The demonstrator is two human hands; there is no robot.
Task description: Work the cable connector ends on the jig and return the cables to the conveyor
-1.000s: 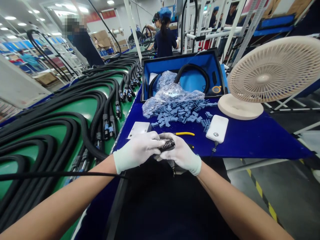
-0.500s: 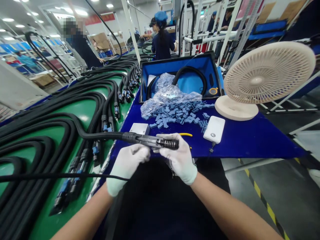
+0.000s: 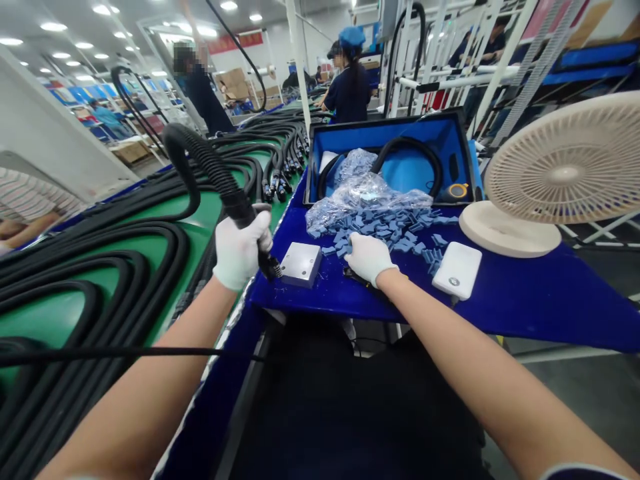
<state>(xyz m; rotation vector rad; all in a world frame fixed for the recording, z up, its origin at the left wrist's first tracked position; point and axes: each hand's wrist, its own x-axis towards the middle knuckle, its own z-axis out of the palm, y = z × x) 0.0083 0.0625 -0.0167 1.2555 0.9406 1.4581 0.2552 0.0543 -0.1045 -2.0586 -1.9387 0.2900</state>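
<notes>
At 11 o'clock from my chest, just past the near edge of the blue mat (image 3: 525, 317), my left hand (image 3: 241, 255) is closed tight around a corrugated black cable (image 3: 207, 163), gripping it just behind its connector end (image 3: 269, 265). That end is a stubby black piece with a ribbed collar, and its long axis runs from 10 o'clock to 4 o'clock. Its tip points down, just beside a square aluminium plate (image 3: 301, 263), and I can see no contact between them. Above my fist, the cable arcs up and over in a tall loop, then drops toward the green bench (image 3: 200, 217) and its rows of coiled cables. My right hand (image 3: 369, 259) lies open and palm down on the mat, well apart from the cable, so my left is clearly the nearer hand. It touches the spill of blue foam blocks (image 3: 385, 233), and a slim dark tool (image 3: 356, 275) lies under its heel. At 12 o'clock, a clear plastic bag (image 3: 367, 197) slumps at the mouth of an open blue-lined case (image 3: 390, 127).
</notes>
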